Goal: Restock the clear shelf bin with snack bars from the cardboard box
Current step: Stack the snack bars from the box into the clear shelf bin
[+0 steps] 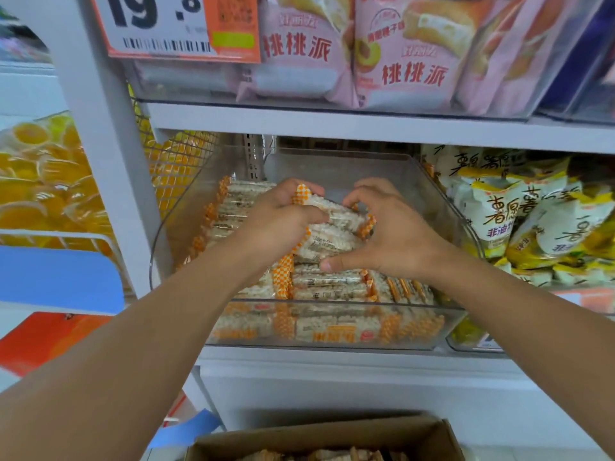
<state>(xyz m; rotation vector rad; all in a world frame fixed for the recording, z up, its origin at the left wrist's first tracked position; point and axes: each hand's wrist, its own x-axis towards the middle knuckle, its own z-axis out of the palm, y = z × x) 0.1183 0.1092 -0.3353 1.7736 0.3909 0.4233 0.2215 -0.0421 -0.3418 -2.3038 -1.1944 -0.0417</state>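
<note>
Inside the clear bin (442,207), left hand (283,217) and right hand (396,234), each grip clamped on the bars (332,227). Best lowered flat onto the stacked rows, then released together.

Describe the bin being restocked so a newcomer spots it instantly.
On the lower grey shelf, below the pink pie packs, sits the clear shelf bin. Both hands are inside it. Only it holds orange-checkered snack bars; its right neighbour holds yellow bags.

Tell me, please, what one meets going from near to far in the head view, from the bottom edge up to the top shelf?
Cardboard box → clear shelf bin front wall → loose snack bars → both hands, left hand and right hand, holding a bunch of bars → pink peach pie packs above.
</note>
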